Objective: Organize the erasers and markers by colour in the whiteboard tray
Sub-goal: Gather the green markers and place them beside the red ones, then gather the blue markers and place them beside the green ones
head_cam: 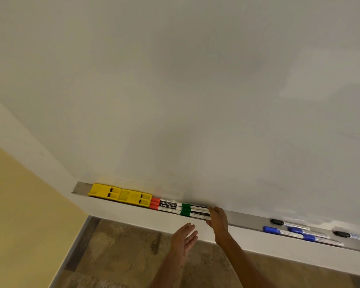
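Two yellow erasers (121, 194) lie end to end at the left end of the metal tray (247, 220). Right of them sit three red-capped markers (164, 204), then three green-capped markers (192, 210), all side by side. My right hand (218, 222) rests flat against the right ends of the green markers, fingers together, gripping nothing. My left hand (184, 239) hovers open below the tray, palm turned right. Farther right in the tray lie three blue markers (297, 233) and two black markers (287, 223), loosely mixed.
The whiteboard (195, 100) fills the upper view. A white ledge (133, 215) runs under the tray. A yellow wall (19, 225) is on the left, and a patterned brown floor (123, 256) lies below.
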Tool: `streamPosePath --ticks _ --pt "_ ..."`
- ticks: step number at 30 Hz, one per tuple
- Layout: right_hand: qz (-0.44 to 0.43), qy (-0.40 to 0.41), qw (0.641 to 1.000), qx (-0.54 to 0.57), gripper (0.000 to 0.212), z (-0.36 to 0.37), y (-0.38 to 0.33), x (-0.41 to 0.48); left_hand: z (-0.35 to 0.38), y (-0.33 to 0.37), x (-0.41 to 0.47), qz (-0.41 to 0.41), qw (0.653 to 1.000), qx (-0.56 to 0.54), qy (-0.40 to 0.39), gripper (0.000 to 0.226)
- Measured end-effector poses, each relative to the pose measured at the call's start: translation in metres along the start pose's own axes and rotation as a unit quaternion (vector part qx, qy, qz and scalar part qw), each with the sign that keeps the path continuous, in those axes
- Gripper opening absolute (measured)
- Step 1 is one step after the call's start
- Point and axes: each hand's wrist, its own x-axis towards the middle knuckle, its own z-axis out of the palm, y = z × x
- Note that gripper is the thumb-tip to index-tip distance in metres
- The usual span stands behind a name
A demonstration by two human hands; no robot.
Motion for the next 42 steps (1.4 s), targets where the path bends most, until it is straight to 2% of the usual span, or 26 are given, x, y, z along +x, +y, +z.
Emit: streamPosePath --ticks 4,8,11,16,21,23,27,31,36,42 --pt "-0.015 -0.002 0.999 -0.030 0.011 -0.004 0.000 -0.005 0.003 -0.006 -0.001 -0.003 1.000 0.001 -0.004 0.049" --pt "-0.033 -0.002 0.996 -0.082 0.029 -0.008 0.003 -0.006 0.006 -0.014 -0.003 -0.010 1.000 0.003 -0.006 0.049" --pt "-0.050 -0.006 0.993 -0.110 0.026 -0.009 0.004 -0.008 0.008 -0.018 -0.004 -0.012 1.000 0.008 -0.007 0.047" --pt "-0.045 -0.038 0.994 -0.090 0.019 -0.016 0.003 -0.013 0.014 -0.025 -0.009 -0.012 1.000 0.019 -0.012 0.048" --pt "-0.063 -0.056 0.990 -0.110 0.044 -0.044 0.006 -0.018 0.029 -0.037 -0.011 -0.015 0.999 0.031 -0.018 0.049" --pt "-0.099 -0.036 0.985 -0.136 0.043 -0.066 0.011 -0.018 0.042 -0.046 -0.013 -0.022 0.999 0.035 -0.019 0.049" --pt "-0.178 0.035 0.960 -0.216 0.036 -0.131 0.021 -0.017 0.070 -0.068 -0.015 -0.041 0.998 0.043 -0.029 0.048" --pt "-0.199 0.083 0.929 -0.300 0.037 -0.210 0.026 -0.004 0.097 -0.093 -0.017 -0.070 0.996 0.040 -0.046 0.047" --pt "-0.193 0.038 0.871 -0.450 0.047 -0.279 0.025 0.016 0.124 -0.122 -0.023 -0.082 0.992 0.056 -0.073 0.053" --pt "-0.245 -0.025 0.787 -0.565 0.047 -0.301 0.020 0.036 0.152 -0.147 -0.028 -0.079 0.991 0.071 -0.076 0.054"
